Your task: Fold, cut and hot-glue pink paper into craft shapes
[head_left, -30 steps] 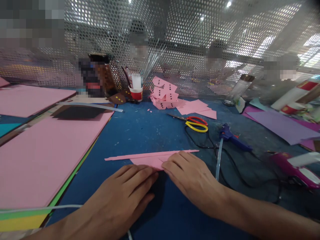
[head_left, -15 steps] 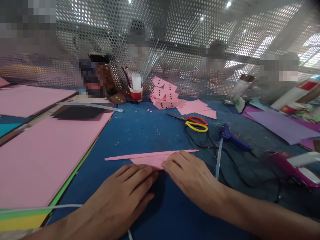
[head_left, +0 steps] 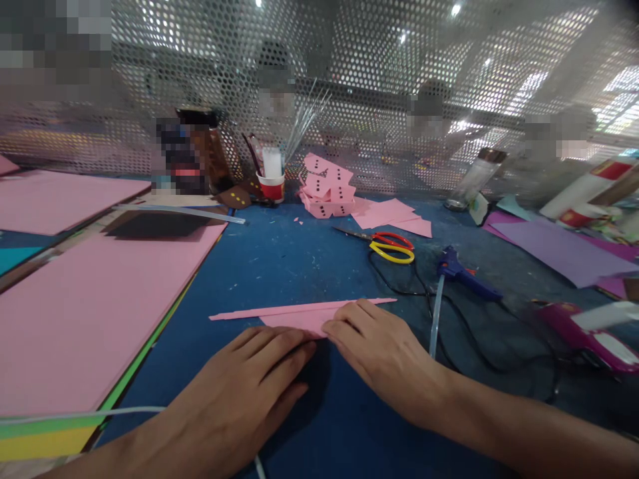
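Here, both my hands are down flat on a folded pink paper piece [head_left: 299, 318] in the middle of the blue tabletop [head_left: 279, 259]. A long thin pink edge sticks out past my fingers to left and right; the wider folded part lies just under my fingertips.

Progress, as I judge it: one fold is already in the paper, since a narrow band shows along the far edge with a doubled flap below it. The crease looks pressed along the middle only. What shape it is meant to reach I cannot tell. Against the mesh wall sits a pile of pink dotted pieces [head_left: 327, 189], with loose pink offcuts [head_left: 392, 216] just beside it, so several pieces appear finished already.

Left hand [head_left: 239, 392]: palm down, fingers spread and lying flat, tips touching the near edge of the paper. It pinches nothing.

Right hand [head_left: 384, 356]: palm down, fingers close together and slightly curled, tips pressing the flap near its middle, knuckles raised. Also holding nothing, only pressing. The two sets of fingertips nearly meet.

Around: scissors [head_left: 387, 245] with red and yellow handles lie beyond the paper, well apart. A blue glue gun [head_left: 464, 276] lies to the right of them, its black cord looping near my right wrist. Large pink sheet [head_left: 90, 313] at my left.
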Available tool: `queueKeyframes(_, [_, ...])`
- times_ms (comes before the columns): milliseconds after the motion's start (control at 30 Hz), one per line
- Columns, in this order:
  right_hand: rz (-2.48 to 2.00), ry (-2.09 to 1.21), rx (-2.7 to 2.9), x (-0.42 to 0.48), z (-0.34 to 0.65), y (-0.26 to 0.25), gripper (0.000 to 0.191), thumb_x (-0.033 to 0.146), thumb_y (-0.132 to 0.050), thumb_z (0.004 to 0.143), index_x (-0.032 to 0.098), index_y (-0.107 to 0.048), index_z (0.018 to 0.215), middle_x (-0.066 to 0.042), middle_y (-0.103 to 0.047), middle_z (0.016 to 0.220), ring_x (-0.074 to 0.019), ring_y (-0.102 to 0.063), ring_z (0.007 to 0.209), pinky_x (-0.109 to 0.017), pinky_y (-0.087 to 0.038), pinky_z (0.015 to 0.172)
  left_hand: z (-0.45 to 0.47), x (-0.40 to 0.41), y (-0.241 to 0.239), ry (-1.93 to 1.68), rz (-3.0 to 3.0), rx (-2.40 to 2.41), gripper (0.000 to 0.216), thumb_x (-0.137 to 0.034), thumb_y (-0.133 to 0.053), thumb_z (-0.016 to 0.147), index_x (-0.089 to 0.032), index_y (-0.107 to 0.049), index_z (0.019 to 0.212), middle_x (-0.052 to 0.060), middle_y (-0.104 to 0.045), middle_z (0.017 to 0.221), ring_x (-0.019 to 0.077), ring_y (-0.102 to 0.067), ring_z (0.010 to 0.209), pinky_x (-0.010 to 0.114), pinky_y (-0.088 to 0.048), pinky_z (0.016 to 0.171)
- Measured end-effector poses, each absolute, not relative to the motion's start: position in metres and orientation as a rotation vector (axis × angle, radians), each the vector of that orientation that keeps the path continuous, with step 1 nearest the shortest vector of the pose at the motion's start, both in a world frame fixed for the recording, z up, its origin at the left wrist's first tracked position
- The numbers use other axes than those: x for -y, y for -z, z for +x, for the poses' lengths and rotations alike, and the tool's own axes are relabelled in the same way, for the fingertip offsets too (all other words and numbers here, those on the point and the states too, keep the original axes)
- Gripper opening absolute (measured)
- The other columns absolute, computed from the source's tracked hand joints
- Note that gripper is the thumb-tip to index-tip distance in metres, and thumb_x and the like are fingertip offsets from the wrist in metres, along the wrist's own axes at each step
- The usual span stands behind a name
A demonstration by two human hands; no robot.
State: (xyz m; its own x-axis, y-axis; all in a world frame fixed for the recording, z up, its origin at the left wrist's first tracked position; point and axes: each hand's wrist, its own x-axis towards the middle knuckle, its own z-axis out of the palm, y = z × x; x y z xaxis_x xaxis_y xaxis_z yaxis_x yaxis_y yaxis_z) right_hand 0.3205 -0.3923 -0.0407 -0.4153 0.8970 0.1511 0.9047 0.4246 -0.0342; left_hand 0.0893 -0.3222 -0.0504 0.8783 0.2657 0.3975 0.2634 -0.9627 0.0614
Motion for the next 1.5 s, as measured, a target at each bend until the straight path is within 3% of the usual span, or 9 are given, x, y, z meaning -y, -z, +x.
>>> queueKeyframes(333, [-1.602,0.097,2.515,0.3923,0.3205,0.0402,0.015,0.013,-0.052,0.1,0.018,-0.059,0.113,-0.006,-0.061,0.107,-0.0243,-0.055,0.096,-0.039,-0.049,0.081,0.0878,0.3215,0.0527,-0.603,3.061,-0.445,0.034,-0.024,-0.049,0.102,-0.012,-0.059,0.133,0.01,-0.071,0.125,0.0261,-0.064,0.112,0.043,-0.049,0.095])
queueKeyframes(1500, [-1.598,0.157,2.508,0.3936,0.3171,0.0357,0.016,0.014,-0.054,0.1,0.019,-0.063,0.112,-0.006,-0.062,0.108,-0.0222,-0.056,0.096,-0.037,-0.047,0.081,0.0891,0.3207,0.0509,-0.617,3.064,-0.44,0.029,-0.023,-0.048,0.102,-0.016,-0.066,0.124,0.007,-0.074,0.12,0.0248,-0.067,0.107,0.042,-0.05,0.094])
